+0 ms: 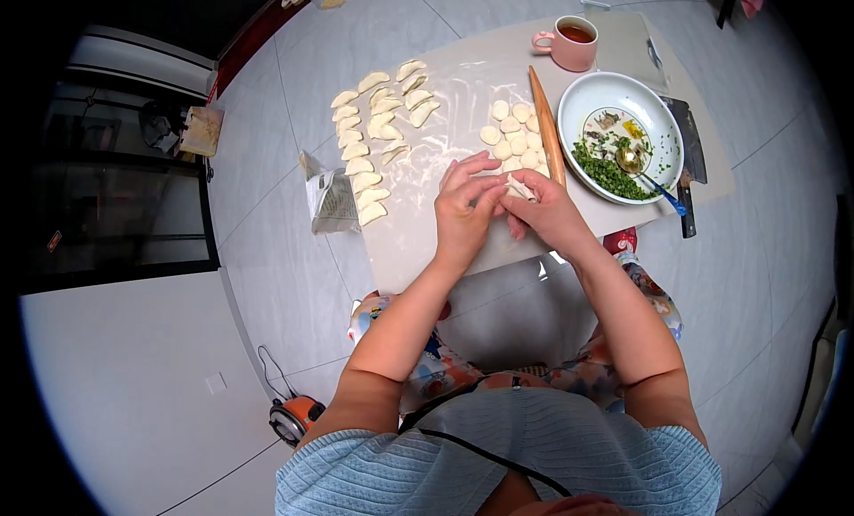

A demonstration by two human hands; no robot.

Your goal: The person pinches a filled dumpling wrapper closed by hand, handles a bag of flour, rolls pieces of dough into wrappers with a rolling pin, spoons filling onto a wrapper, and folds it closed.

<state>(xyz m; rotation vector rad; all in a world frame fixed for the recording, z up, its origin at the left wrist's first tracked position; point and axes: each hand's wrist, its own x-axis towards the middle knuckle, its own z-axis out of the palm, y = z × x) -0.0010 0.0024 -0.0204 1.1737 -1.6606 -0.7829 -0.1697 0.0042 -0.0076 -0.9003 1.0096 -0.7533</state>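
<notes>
Between the fingertips of both hands is a pale dumpling [521, 189], partly covered by the fingers. My left hand [467, 200] pinches its left side, and my right hand [551, 215] closes round the right side with the thumb on top. Just beyond the hands lie several flat dough rounds [511, 141], floured and close together. A wooden rolling pin [546, 124] rests along their right edge. Several folded dumplings [369, 178] stand in rows on the left of the floury board [454, 98].
A white bowl [576, 96] right of the rolling pin holds chopped greens [614, 173] and a spoon [633, 165]. A cleaver [687, 147] lies beside it. Behind stands a pink mug [569, 52] of brown liquid. A printed packet [331, 200] touches the board's left edge.
</notes>
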